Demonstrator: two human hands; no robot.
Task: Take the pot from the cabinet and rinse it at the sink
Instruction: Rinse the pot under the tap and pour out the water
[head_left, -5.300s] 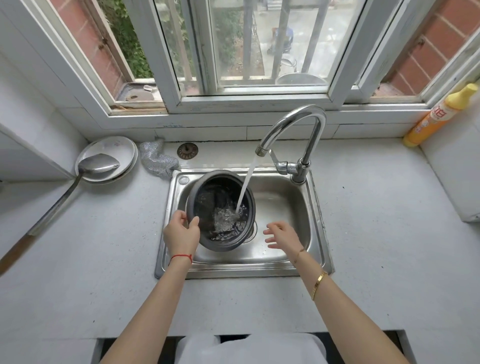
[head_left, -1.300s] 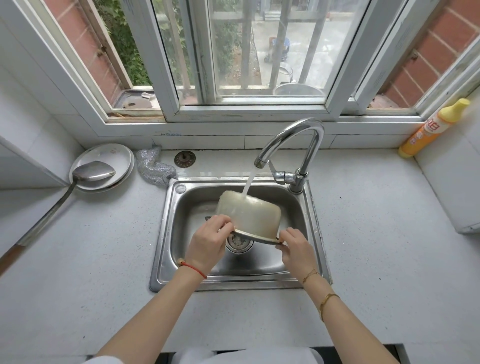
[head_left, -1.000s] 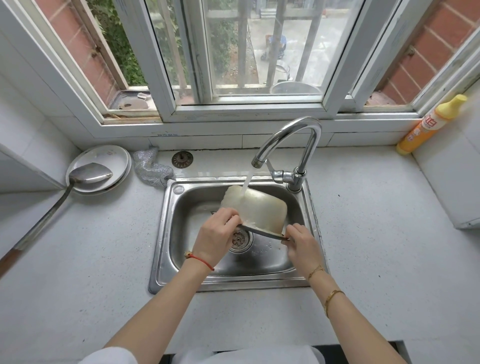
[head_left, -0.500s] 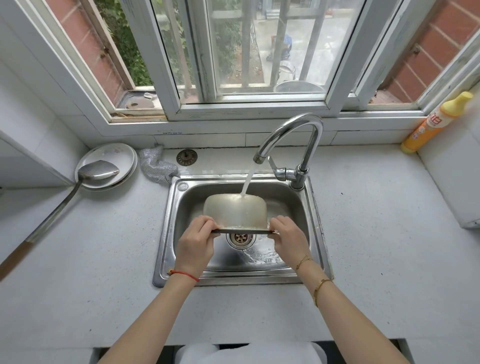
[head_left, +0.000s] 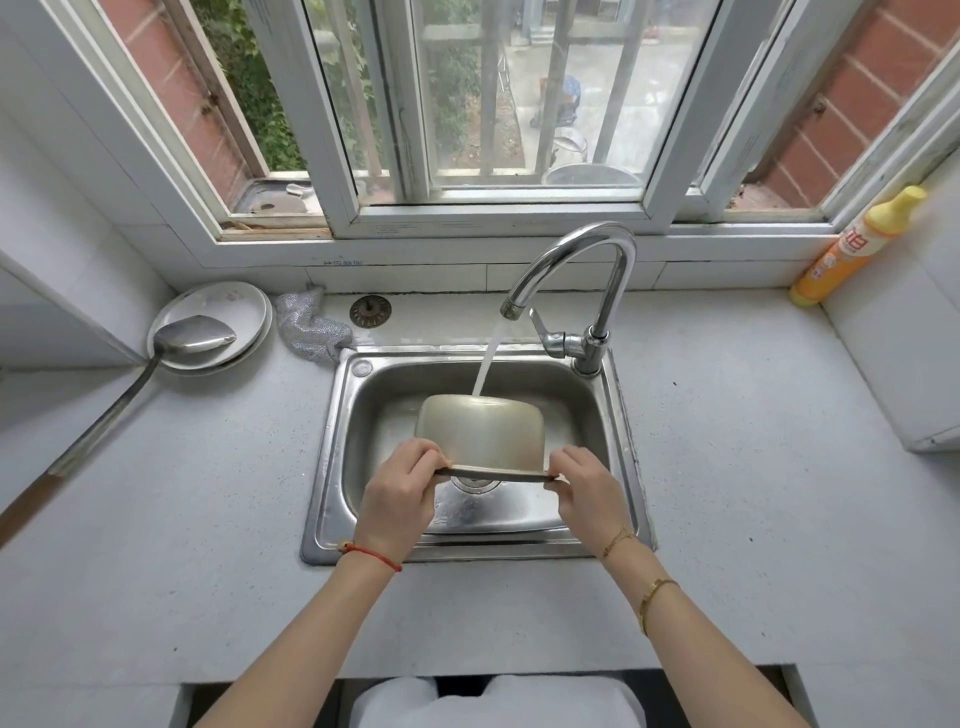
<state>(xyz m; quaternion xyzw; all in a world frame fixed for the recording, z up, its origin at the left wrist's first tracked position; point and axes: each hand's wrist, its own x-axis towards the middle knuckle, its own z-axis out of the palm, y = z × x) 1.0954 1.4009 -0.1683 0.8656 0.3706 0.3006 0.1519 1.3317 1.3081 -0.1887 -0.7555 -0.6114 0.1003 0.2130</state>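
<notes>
The metal pot is upside down over the steel sink, its pale bottom facing up. Water from the curved tap runs onto the far edge of that bottom. My left hand pinches the pot's rim on the left side. On the right side my right hand grips the rim. The pot's inside is hidden.
A white plate with a long metal ladle lies left of the sink. A steel scourer and a drain strainer sit behind it. An orange detergent bottle stands at the far right by the wall.
The pot stood upright filling with water five seconds ago; now it is turned bottom up. Over the last second both hands levelled it from a tilt under the stream.
</notes>
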